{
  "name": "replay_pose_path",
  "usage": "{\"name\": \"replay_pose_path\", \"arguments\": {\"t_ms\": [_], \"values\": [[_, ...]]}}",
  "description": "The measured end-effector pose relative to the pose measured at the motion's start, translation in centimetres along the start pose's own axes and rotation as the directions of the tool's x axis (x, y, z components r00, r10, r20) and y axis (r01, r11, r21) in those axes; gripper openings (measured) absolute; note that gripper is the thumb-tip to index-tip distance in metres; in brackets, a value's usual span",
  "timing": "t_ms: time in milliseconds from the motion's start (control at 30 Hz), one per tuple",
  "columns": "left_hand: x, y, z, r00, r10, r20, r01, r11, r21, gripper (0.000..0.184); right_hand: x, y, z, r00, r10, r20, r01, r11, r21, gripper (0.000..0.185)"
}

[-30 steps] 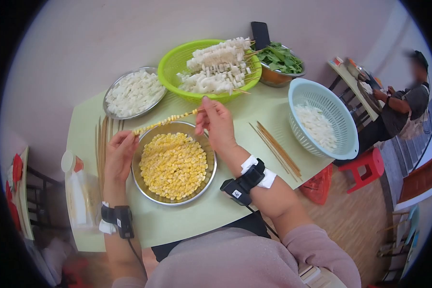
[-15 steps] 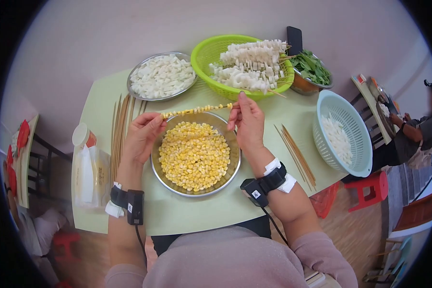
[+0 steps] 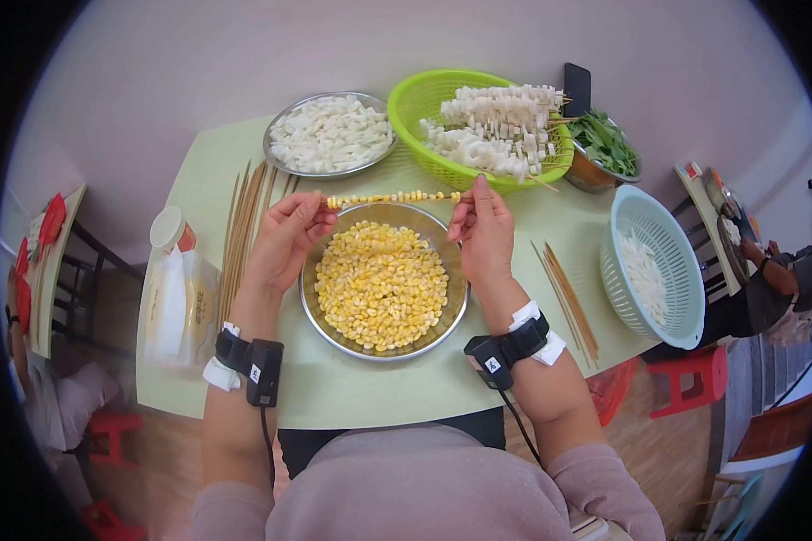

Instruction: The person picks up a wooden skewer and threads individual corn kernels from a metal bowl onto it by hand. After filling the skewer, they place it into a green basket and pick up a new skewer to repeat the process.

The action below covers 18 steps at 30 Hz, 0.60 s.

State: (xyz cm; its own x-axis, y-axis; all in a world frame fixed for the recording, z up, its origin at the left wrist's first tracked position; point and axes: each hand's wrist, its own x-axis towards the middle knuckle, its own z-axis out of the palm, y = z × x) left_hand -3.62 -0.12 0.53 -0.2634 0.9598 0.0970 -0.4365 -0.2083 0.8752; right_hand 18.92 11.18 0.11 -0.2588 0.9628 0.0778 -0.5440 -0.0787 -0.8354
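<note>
Between my two hands a skewer of corn kernels (image 3: 392,197) is stretched level over a metal bowl (image 3: 465,302). Yellow kernels are threaded along most of its length. My left hand (image 3: 289,236) pinches one end between thumb and fingers. At the other end, my right hand (image 3: 484,227) grips the stick with its thumb raised. Loose corn kernels (image 3: 383,288) fill the bowl below. Bare bamboo skewers (image 3: 244,234) lie by my left hand, and several more skewers (image 3: 566,302) lie to the right of my right hand.
At the back are a metal plate of white pieces (image 3: 329,135), a green basket (image 3: 415,99) with loaded white skewers (image 3: 501,117), leafy greens (image 3: 604,144) and a phone (image 3: 577,88). A pale blue basket (image 3: 627,288) stands right; a paper cup (image 3: 173,230) and tissue pack (image 3: 180,311) left. A person (image 3: 789,279) sits far right.
The view has shifted slightly, so the table things sit farther right. Both hands still hold the corn skewer, now nearly level rather than slanting up to the right.
</note>
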Motion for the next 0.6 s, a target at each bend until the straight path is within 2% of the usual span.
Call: {"name": "replay_pose_path", "arguments": {"t_ms": [133,233,300,367,433,467,533,567,600], "values": [[0.2,0.1,0.1,1.000,-0.030,0.006,0.030,1.000,0.002,0.022,0.2,-0.2,0.1,0.999,-0.009,-0.031,0.010,1.000,0.029,0.033],[0.4,-0.5,0.1,0.999,-0.008,-0.047,0.010,0.999,0.044,0.024,0.1,-0.4,-0.2,0.997,-0.031,-0.067,0.033,0.999,0.025,0.032],[0.4,-0.4,0.2,0.999,0.036,-0.041,-0.029,0.988,0.151,0.025,0.3,-0.7,-0.4,0.996,-0.055,-0.076,0.057,0.998,0.022,0.031],[0.1,-0.1,0.5,0.998,0.042,-0.048,-0.032,0.982,0.184,0.023,0.5,-1.0,-0.5,0.990,-0.077,-0.119,0.082,0.996,0.034,0.030],[0.1,-0.2,0.8,0.996,0.074,-0.050,-0.045,0.900,0.433,0.019,0.5,-1.1,-0.4,0.988,-0.076,-0.133,0.081,0.996,0.032,0.030],[0.0,-0.4,1.0,0.996,0.072,-0.049,-0.044,0.900,0.433,0.019,0.5,-1.1,-0.4,0.988,-0.085,-0.125,0.090,0.995,0.033,0.030],[-0.3,-0.9,1.4,0.983,0.171,0.071,-0.165,0.638,0.752,0.016,0.5,-1.0,-0.4,0.988,-0.097,-0.118,0.101,0.994,0.033,0.030],[-0.5,-1.0,1.6,0.982,0.172,0.073,-0.168,0.639,0.751,0.016,0.5,-0.9,-0.4,0.990,-0.087,-0.116,0.089,0.996,0.020,0.030],[-0.8,-1.2,1.8,0.955,0.219,0.201,-0.282,0.449,0.848,0.017,0.5,-0.8,-0.5,0.991,-0.077,-0.113,0.078,0.997,0.006,0.030]]}}
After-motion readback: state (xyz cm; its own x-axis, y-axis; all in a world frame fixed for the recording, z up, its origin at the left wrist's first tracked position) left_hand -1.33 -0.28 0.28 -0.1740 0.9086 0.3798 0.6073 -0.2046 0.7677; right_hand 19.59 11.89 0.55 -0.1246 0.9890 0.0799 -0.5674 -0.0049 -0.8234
